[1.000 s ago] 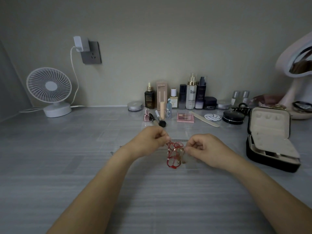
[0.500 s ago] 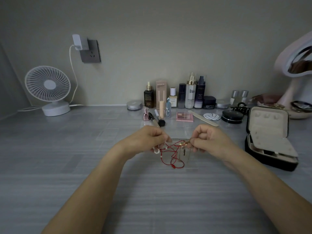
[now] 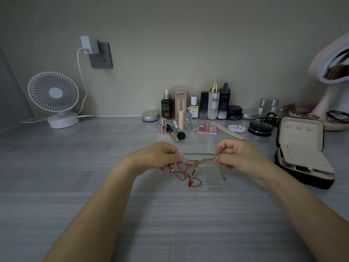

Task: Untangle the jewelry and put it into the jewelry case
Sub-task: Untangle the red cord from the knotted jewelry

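A tangle of jewelry is stretched between both hands above the grey table: a red cord bracelet (image 3: 186,173) hangs in loops on the left, and a gold chain (image 3: 205,160) runs to the right. My left hand (image 3: 160,157) pinches the red cord's end. My right hand (image 3: 236,155) pinches the gold chain, and a thin silvery chain (image 3: 222,173) dangles below it. The black jewelry case (image 3: 300,154) stands open at the right, its beige lining showing, apart from my hands.
A clear plastic bag (image 3: 205,176) lies under the jewelry. Cosmetic bottles (image 3: 213,103), a pink palette (image 3: 206,128), brushes (image 3: 176,132) and compacts (image 3: 260,127) line the back. A white fan (image 3: 54,99) stands far left, a pink mirror (image 3: 332,72) far right.
My hands have pulled apart sideways, the right one further right. The bunched red-and-gold tangle has stretched out into a line with loose red loops hanging down.
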